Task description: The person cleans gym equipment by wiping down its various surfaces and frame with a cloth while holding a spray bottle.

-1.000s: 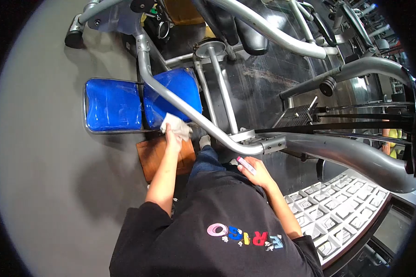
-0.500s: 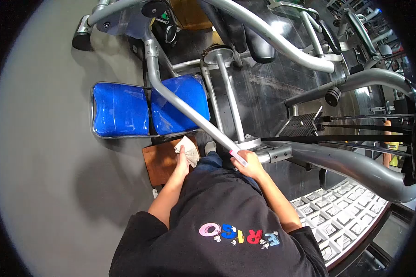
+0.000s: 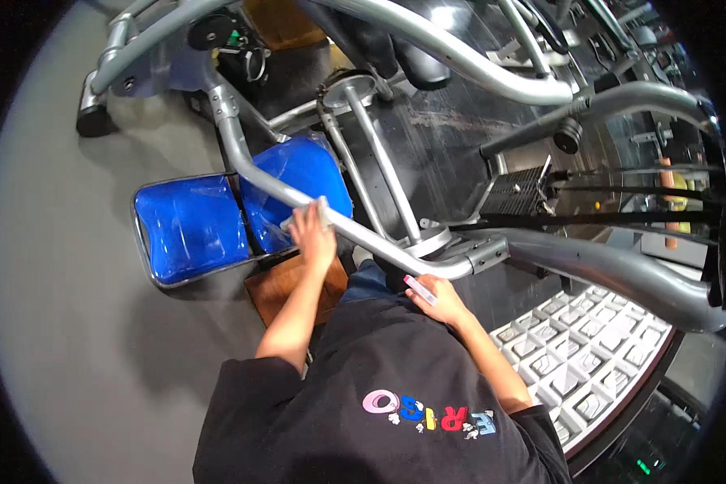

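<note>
My left hand (image 3: 315, 242) presses a pale cloth (image 3: 323, 211) against the silver metal tube (image 3: 363, 235) of a gym machine. Its fingers lie over the cloth and the bar, so part of the cloth is hidden. Lower and to the right, close to my shirt, my right hand (image 3: 442, 300) is closed around a small clear tube-like bottle (image 3: 421, 289) with a pink end. Just beneath the bar stands a blue padded chair (image 3: 194, 230) in clear plastic wrap. A brown wooden board (image 3: 278, 290) lies under my left forearm.
A thick grey machine arm (image 3: 613, 278) and dark cables run along the right. White square-patterned panelling (image 3: 581, 363) stands at the lower right. Black pads (image 3: 419, 64) and more silver tubing fill the top. Grey floor (image 3: 64, 282) stretches along the left.
My left hand has moved up with the cloth and now has it on the metal tube. My right hand has come off the tube, still holding the small bottle. The view has shifted slightly.
</note>
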A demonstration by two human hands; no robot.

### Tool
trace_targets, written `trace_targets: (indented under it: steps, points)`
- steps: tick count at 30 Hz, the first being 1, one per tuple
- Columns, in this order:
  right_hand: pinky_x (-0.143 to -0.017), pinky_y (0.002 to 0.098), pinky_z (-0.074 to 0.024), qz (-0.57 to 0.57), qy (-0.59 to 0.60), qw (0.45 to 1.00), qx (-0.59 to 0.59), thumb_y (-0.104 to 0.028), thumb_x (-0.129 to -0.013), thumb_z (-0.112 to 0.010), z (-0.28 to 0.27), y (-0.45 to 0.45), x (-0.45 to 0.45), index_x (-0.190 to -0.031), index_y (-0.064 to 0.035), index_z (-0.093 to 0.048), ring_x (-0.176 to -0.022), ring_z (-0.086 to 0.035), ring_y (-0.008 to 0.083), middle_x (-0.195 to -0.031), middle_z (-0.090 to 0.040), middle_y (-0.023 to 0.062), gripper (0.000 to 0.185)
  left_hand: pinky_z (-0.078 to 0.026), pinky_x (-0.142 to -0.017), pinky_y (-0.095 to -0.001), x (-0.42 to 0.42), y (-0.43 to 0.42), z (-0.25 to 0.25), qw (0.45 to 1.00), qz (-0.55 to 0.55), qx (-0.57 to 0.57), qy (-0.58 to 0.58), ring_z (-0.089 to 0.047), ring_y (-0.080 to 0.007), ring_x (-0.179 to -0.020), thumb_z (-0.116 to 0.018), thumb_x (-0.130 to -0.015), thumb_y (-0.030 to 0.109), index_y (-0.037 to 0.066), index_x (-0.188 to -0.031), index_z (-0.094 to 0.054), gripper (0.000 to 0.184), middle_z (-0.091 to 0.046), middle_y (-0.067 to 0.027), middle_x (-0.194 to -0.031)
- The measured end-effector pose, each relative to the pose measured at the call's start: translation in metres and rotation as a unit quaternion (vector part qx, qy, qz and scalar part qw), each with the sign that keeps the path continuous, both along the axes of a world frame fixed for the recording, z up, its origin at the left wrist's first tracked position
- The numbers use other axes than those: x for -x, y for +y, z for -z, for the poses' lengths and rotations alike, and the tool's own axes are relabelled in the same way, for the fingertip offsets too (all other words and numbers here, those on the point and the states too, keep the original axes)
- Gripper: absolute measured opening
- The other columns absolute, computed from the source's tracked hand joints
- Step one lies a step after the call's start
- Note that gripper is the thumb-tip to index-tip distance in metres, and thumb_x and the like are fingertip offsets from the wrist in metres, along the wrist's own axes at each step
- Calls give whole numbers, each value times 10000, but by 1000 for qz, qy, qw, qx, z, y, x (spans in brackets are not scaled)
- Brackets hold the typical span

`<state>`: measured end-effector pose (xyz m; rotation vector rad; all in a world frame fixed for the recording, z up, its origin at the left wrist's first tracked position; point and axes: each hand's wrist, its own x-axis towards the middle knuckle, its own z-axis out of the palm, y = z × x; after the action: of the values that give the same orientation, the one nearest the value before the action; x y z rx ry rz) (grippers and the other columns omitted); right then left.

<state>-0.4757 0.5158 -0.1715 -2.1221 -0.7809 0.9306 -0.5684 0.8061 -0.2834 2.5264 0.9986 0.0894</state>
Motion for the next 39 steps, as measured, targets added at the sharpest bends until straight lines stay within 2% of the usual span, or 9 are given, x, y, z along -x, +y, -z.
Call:
trace_targets:
  steps: [2,4,6,10,13,18,28,32,39]
  points:
    - [-711,466,-489,-1,-5,1000,26,-341,-848,-686,5,-14,6,-828,-26,-624,-797,-616,411,-798,-618,199,322,-173,-1135,-652,-26,-34,11,999,44,-30,-4,-283,-408,-1409,-636,-796,125,45,-1378,-471,611,-468,-143,-1413]
    - [-705,464,-490,18,-4,998,52,-336,-855,-679,-4,-21,13,-837,-31,-625,-802,-617,405,-810,-613,191,311,-328,-1090,-572,-42,-66,17,976,216,21,19,-480,-316,-1247,-609,-780,100,86,-1103,-626,324,-616,-93,-1118]
    - [-706,461,-491,30,-4,998,62,-339,-856,-676,-4,-28,18,-838,-32,-623,-801,-617,401,-811,-612,186,312,-457,-989,-424,-48,-101,20,962,262,81,-11,-526,-277,-1172,-639,-782,172,99,-1004,-652,234,-619,-77,-1058]
    - [-707,454,-493,42,6,997,70,-344,-857,-675,-9,-32,18,-840,-34,-624,-797,-618,391,-803,-607,174,315,-393,-1002,-467,-47,-73,22,927,373,21,8,-557,-247,-1133,-635,-795,211,123,-1086,-654,305,-645,-38,-1113]
    - [-729,454,-491,45,24,997,61,-348,-857,-674,-2,-42,13,-861,-33,-631,-811,-622,386,-818,-615,170,318,-378,-960,-466,-70,-28,-13,918,344,18,199,-639,-253,-1007,-532,-858,217,134,-938,-712,213,-701,-82,-974]
    - [-750,448,-491,74,33,994,69,-352,-857,-671,-4,-57,3,-881,-30,-637,-841,-630,383,-853,-635,178,325,-306,-1066,-493,-62,62,-5,944,258,-63,196,-574,-237,-1134,-602,-850,293,114,-1056,-690,287,-682,-79,-1082]
    - [-739,455,-487,48,12,997,60,-343,-865,-661,-3,-71,-11,-838,-23,-618,-822,-617,395,-831,-623,184,323,-337,-1023,-495,-59,-171,12,940,339,41,-10,-600,-253,-1051,-591,-802,172,129,-1035,-690,257,-680,-76,-1026]
    - [-741,456,-487,31,20,998,46,-348,-872,-658,-3,-69,-17,-846,-26,-616,-821,-615,394,-826,-619,180,326,-380,-935,-440,-61,-124,16,915,402,19,28,-620,-224,-998,-555,-846,199,165,-964,-704,193,-689,-40,-973]
    - [-745,455,-487,18,12,999,50,-357,-875,-659,0,-79,-14,-853,-29,-617,-819,-617,389,-823,-615,180,332,-348,-1045,-536,-60,39,5,946,211,-73,235,-574,-255,-1174,-521,-892,191,154,-1060,-687,239,-673,-81,-1147]
